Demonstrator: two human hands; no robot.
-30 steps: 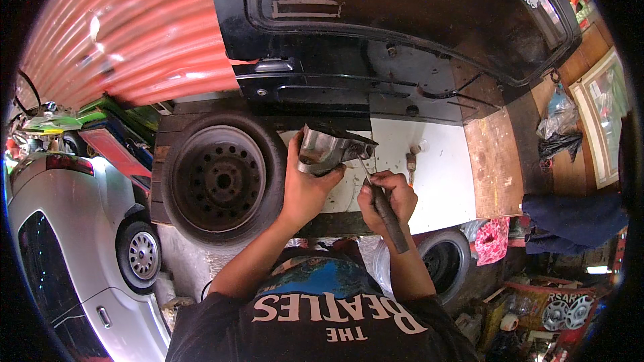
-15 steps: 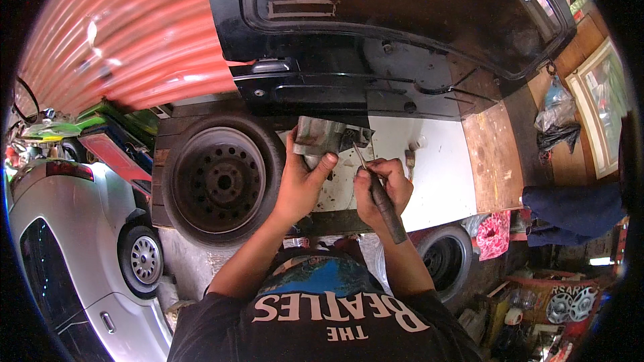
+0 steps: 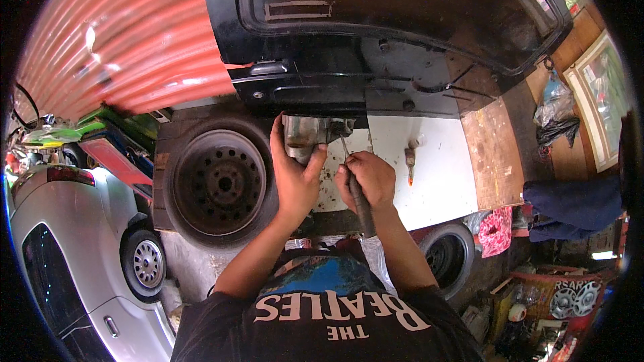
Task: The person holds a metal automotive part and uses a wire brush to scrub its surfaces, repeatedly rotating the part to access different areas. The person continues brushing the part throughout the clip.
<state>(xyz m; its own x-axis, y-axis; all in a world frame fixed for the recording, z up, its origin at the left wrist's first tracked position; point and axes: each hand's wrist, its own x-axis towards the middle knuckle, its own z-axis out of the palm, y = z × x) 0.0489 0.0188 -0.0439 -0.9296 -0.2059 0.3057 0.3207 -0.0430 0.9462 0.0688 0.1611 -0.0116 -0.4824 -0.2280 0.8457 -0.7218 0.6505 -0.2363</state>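
My left hand (image 3: 299,181) is closed around a grey cylindrical metal housing (image 3: 304,134), with the thumb on its near side. Dark fittings stick out from the right end of this part. In my right hand (image 3: 373,177) is a screwdriver (image 3: 363,213), its thick dark handle angled down toward me. The thin shank points up at the dark fittings; whether the tip touches them I cannot tell. Both hands are above the white board (image 3: 439,191), which has dark specks of dirt beneath the metal part. A small brush (image 3: 410,157) lies on the board to the right of my hands.
A tyre on a steel wheel (image 3: 225,184) lies left of my hands. A black vehicle door panel with a window (image 3: 322,87) stands behind the bench. Another tyre (image 3: 446,258) is at lower right, near a dark blue cloth (image 3: 570,208). A silver car (image 3: 87,261) stands at far left.
Both hands have moved left with the metal housing and screwdriver. The housing has turned slightly, and the screwdriver handle now stands more upright. More of the brush shows.
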